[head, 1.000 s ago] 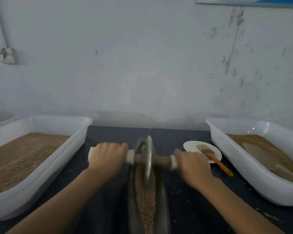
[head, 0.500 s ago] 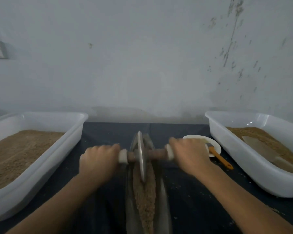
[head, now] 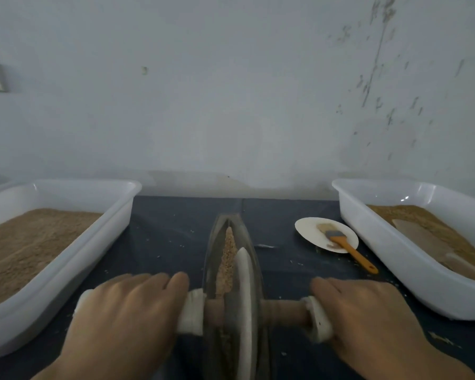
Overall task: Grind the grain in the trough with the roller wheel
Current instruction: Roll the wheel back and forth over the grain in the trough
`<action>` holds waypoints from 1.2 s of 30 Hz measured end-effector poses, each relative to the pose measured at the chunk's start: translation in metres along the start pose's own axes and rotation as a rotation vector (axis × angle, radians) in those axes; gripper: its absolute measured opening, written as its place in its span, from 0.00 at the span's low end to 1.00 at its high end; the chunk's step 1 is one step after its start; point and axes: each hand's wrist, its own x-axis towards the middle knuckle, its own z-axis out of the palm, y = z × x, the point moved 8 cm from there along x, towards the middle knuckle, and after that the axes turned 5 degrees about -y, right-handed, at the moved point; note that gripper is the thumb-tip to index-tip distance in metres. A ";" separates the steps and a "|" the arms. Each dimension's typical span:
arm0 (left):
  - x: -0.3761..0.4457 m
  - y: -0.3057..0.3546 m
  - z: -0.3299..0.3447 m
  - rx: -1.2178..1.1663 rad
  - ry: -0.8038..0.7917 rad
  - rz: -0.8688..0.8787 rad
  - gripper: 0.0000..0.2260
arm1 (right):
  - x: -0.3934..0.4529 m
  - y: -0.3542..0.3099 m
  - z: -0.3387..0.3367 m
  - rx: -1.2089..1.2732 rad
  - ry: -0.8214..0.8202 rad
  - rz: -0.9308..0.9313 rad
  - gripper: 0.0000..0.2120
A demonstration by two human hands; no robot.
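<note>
pulling back: roller wheel [head: 244, 297] now at near end of trough [head: 232, 270], far grain [head: 228, 250] exposed; left hand [head: 124, 311] and right hand [head: 368, 316] each wrapped round its handle, stroke reversing next

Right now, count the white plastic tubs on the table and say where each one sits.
2. One white tub sits left of the trough, the other white tub right of it, past the plate. Both run off frame, so more could be hidden.

— What is blocked? 
— The frame's left and right edges are walled by the left tub [head: 66, 259] and right tub [head: 412, 270]; the plate [head: 310, 231] and brush [head: 351, 250] lie between.
— What is left open? 
— Dark cloth [head: 173, 226] beside the trough [head: 213, 242].
</note>
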 end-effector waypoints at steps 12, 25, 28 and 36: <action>0.102 -0.085 0.090 0.123 -0.116 -0.399 0.13 | 0.139 0.030 0.007 -0.191 0.153 0.140 0.09; 0.017 -0.014 0.018 0.101 -0.127 -0.097 0.25 | 0.019 0.008 0.018 -0.012 -0.118 0.128 0.15; 0.059 -0.053 0.062 0.211 -0.143 -0.245 0.15 | 0.077 0.019 0.023 -0.092 0.023 0.138 0.12; 0.098 -0.077 0.076 0.146 -0.150 -0.315 0.08 | 0.114 0.026 0.020 -0.047 0.082 0.164 0.08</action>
